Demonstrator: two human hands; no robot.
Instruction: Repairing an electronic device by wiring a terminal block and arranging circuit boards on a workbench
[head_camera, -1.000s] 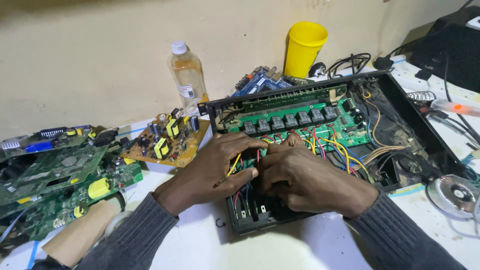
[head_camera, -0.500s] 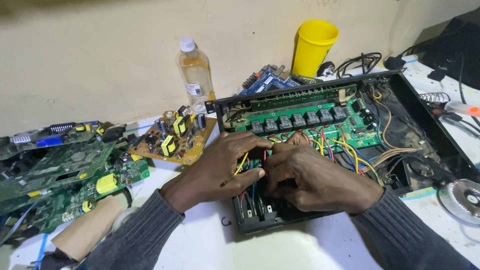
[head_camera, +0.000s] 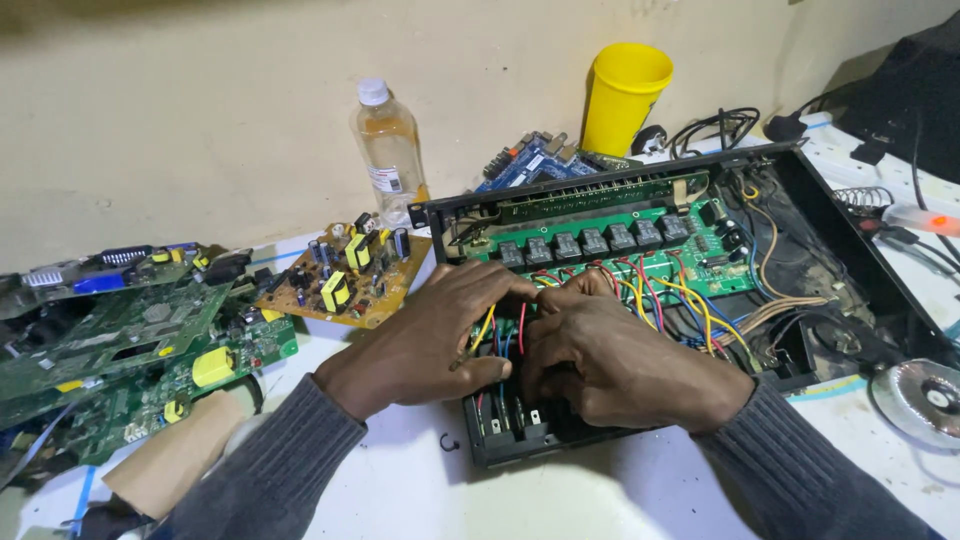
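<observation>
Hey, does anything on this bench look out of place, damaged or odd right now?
Nothing looks spilled or broken. Bare circuit boards lie heaped at the left, and both hands, left hand and right hand, are in the open black case's coloured wires.

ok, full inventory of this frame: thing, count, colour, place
open chassis: 1, black, centre-right
main board: 1, green, inside chassis
wires: many, red, yellow, blue, over board
cup: 1, yellow, by wall
bottle: 1, clear, by wall
brown board: 1, left of chassis
green boards: several, far left
blue board: 1, behind chassis
left hand: in wires at chassis front
right hand: beside it, in wires
</observation>
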